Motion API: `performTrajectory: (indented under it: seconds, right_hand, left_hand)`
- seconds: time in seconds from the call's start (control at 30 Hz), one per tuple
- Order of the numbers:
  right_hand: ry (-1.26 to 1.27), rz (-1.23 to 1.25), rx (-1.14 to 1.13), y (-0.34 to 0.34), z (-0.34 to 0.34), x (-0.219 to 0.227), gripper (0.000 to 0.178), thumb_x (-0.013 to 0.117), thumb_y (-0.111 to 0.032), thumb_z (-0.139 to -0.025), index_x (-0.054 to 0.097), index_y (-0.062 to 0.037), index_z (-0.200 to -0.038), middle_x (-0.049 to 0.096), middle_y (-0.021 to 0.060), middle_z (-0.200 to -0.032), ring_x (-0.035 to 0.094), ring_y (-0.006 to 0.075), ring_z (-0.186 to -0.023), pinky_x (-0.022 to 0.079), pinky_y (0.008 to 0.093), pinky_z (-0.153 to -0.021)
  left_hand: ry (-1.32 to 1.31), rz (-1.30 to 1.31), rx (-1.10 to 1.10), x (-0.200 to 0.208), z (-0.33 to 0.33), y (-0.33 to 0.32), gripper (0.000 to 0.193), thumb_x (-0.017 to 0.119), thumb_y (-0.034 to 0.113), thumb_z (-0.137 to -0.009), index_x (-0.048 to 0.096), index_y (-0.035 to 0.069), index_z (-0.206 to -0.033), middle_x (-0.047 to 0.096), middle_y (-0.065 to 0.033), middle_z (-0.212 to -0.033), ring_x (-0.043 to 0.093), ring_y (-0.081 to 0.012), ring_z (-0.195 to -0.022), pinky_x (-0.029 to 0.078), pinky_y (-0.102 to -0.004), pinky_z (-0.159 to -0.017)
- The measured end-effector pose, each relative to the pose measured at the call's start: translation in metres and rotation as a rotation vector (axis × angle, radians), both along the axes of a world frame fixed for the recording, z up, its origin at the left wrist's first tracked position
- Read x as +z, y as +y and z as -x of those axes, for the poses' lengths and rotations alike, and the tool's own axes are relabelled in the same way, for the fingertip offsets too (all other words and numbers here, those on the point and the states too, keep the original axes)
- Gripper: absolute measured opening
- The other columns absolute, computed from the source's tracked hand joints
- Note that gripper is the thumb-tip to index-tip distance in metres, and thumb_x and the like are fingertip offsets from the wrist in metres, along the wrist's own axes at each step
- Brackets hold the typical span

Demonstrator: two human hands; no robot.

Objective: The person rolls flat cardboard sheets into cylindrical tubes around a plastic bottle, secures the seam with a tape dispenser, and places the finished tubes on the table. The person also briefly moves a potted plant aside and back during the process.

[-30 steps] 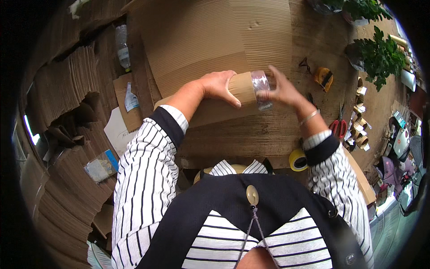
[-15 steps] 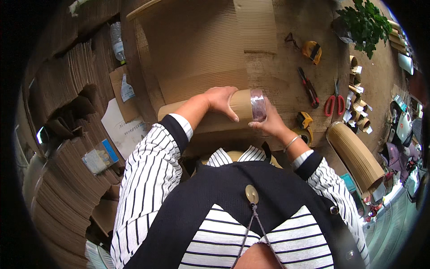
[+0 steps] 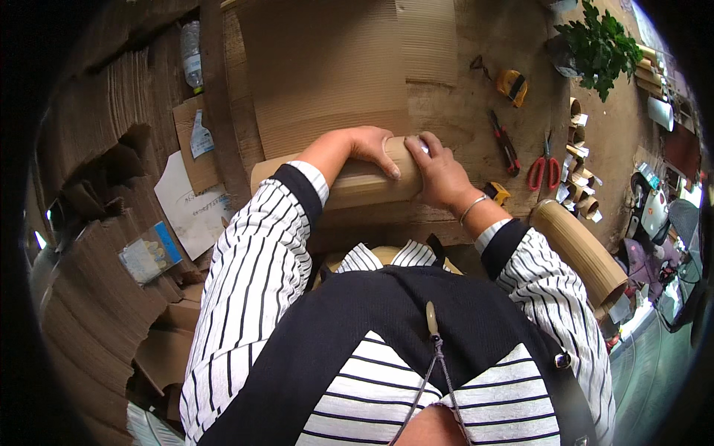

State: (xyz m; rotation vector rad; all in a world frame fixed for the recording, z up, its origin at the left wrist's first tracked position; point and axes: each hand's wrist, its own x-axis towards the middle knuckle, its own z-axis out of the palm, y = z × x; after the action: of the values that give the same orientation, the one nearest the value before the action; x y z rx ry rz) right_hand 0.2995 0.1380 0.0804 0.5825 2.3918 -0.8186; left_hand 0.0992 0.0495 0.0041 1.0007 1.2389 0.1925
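Observation:
A tan corrugated cardboard roll (image 3: 349,192) lies crosswise in front of me, along the near side of a flat corrugated cardboard sheet (image 3: 327,74). My left hand (image 3: 372,149) curls over the middle of the roll, thumb pointing toward me. Wrapped round its right end is my right hand (image 3: 437,169), close beside the left. A small pale, shiny patch shows between the right fingers; most of the clear band at that end is hidden under the hand.
To the right lie a yellow tape measure (image 3: 512,87), a red-handled cutter (image 3: 504,143), red scissors (image 3: 544,171) and another cardboard roll (image 3: 580,249). A leafy plant (image 3: 601,52) stands far right. Stacked cardboard (image 3: 97,320), a plastic bottle (image 3: 191,58) and papers (image 3: 186,204) are on the left.
My right hand has moved up and left over the roll's right end, covering the clear band. The left hand stays on the roll. The whole view has shifted slightly.

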Motion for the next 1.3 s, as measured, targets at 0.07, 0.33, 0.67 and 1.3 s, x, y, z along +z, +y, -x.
performTrajectory:
  seconds: [0.07,0.33,0.67,1.3]
  right_hand:
    - [-0.05,0.055,-0.002,0.011,0.011,0.005,0.11,0.091,-0.018,-0.053,0.034,-0.02,-0.146,0.032,0.0176,-0.148,0.049,0.0445,-0.124,0.05,0.0462,-0.099]
    - [-0.135,0.267,0.029,0.06,0.046,-0.032,0.117,0.094,-0.029,-0.045,0.037,-0.0144,-0.147,0.04,0.0222,-0.144,0.053,0.0396,-0.123,0.049,0.0422,-0.101]
    - [0.031,-0.058,-0.138,0.02,0.013,-0.018,0.095,0.078,-0.005,-0.068,0.031,-0.02,-0.149,0.021,0.023,-0.153,0.046,0.0451,-0.129,0.05,0.0454,-0.1]
    - [-0.06,0.554,-0.352,0.128,0.092,-0.062,0.122,0.094,-0.036,-0.054,0.027,0.0022,-0.149,0.042,0.029,-0.144,0.045,0.039,-0.132,0.044,0.044,-0.105]
  left_hand:
    - [0.029,-0.018,0.028,-0.006,0.001,0.001,0.092,0.088,0.05,-0.056,0.057,0.002,-0.128,0.062,-0.021,-0.124,0.059,-0.0343,-0.117,0.047,-0.0412,-0.099]
    - [0.874,-0.528,0.013,0.049,-0.054,-0.023,0.124,0.089,0.054,-0.049,0.035,-0.007,-0.141,0.05,-0.0219,-0.133,0.048,-0.0349,-0.125,0.035,-0.0433,-0.109]
    - [0.552,-0.312,-0.122,0.042,0.009,0.029,0.101,0.088,0.059,-0.049,0.052,0.0,-0.124,0.063,-0.0183,-0.119,0.059,-0.0342,-0.114,0.046,-0.0421,-0.098]
    - [0.733,-0.59,-0.018,0.032,0.039,0.052,0.107,0.09,0.052,-0.051,0.046,0.0,-0.133,0.054,-0.0191,-0.134,0.051,-0.0349,-0.125,0.042,-0.0424,-0.103]
